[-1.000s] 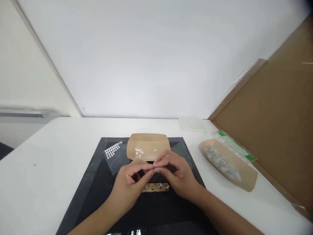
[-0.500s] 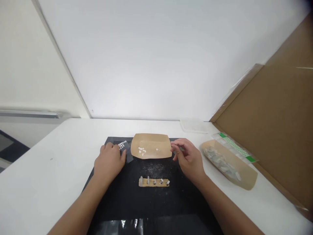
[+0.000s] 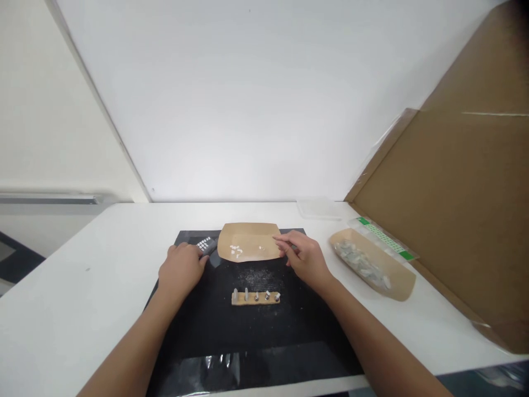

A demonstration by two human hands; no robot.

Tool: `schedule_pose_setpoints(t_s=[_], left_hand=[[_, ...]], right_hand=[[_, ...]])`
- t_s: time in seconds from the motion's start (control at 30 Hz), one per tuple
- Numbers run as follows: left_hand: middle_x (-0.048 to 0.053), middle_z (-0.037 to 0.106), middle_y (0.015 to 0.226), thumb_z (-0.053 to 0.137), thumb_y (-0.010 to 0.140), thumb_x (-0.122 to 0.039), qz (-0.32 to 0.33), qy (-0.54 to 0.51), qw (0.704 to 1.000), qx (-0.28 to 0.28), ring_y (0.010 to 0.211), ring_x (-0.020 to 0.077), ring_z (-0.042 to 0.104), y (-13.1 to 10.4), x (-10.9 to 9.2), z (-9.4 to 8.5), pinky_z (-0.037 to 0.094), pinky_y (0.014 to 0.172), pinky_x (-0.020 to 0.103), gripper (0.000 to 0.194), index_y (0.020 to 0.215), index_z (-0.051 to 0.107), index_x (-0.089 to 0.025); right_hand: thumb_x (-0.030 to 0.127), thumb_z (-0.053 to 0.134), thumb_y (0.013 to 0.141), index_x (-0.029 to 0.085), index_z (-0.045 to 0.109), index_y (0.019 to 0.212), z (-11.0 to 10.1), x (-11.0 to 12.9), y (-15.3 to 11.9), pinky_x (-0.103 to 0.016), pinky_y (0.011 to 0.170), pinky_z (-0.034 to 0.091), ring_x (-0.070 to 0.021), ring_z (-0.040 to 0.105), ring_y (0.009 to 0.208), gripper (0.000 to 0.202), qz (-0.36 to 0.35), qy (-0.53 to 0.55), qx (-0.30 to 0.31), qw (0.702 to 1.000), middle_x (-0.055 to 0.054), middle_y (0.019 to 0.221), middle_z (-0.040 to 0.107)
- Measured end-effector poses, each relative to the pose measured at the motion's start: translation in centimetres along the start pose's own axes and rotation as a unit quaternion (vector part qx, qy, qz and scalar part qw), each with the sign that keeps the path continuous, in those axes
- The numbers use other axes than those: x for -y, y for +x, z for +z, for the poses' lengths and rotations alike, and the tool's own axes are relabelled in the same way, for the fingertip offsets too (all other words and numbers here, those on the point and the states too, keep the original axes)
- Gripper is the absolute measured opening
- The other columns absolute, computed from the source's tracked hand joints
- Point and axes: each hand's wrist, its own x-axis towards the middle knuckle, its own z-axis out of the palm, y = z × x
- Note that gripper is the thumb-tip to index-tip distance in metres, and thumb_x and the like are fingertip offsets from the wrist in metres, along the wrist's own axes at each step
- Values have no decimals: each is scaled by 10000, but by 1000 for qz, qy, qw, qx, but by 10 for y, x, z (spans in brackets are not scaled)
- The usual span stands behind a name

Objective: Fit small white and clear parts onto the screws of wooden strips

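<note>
Head view: both hands reach to the far edge of the black mat [image 3: 256,331].
Right hand [image 3: 303,259] hovers at the kraft tray [image 3: 248,242], fingers loosely curled, holding nothing that I can see; left hand [image 3: 182,270] rests flat beside the sticker sheet [image 3: 204,244]. A careless nudge of the tray could scatter its small white pieces [image 3: 236,251].

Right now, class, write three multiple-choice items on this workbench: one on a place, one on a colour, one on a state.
1. Where is the small wooden strip?
A. on the black mat
B. in the right tray
C. on the cardboard

2. What colour is the tray between the hands?
A. green
B. brown
C. blue

3. How is the left hand?
A. raised in the air
B. gripping the strip
C. resting on the mat by the sheet of white pads

Key: 1 A, the strip lies on the mat. 2 B, brown paper. 3 C, palm down on the mat.
</note>
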Motion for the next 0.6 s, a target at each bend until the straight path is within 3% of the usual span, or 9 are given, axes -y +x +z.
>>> schedule_pose_setpoints(t_s=[0.23,0.37,0.43,0.6], left_hand=[[188,750,1047,448,1012,-491,28,-10,1000,0,1009,391,663,-12,15,-7,549,874,505,472,998,792,-169],[158,684,1364,597,934,-573,101,-28,994,8,1263,359,613,-33,25,1,525,1061,468,591,1371,676,-184],[165,615,1489,604,937,-565,135,-20,991,-1,1355,366,571,-40,27,8,504,1114,478,636,1431,639,-167],[115,683,1424,453,1055,-433,121,9,993,-1,1311,319,622,-41,28,14,582,970,420,431,1338,706,-227]], right_hand=[[385,618,1034,235,721,1012,-2,5,-3,-264,566,569,-171,709,685,183,19,-12,38,999,-21,814,732],[380,603,1041,236,707,1010,-4,6,-5,-282,555,573,-188,704,706,180,23,-15,35,999,-34,816,722],[370,588,1047,238,715,1041,-5,6,-5,-289,538,568,-190,689,703,183,20,-16,35,999,-49,855,719],[336,582,1049,250,724,993,-6,9,-4,-287,558,561,-197,678,750,175,2,-17,60,998,-47,859,693]])
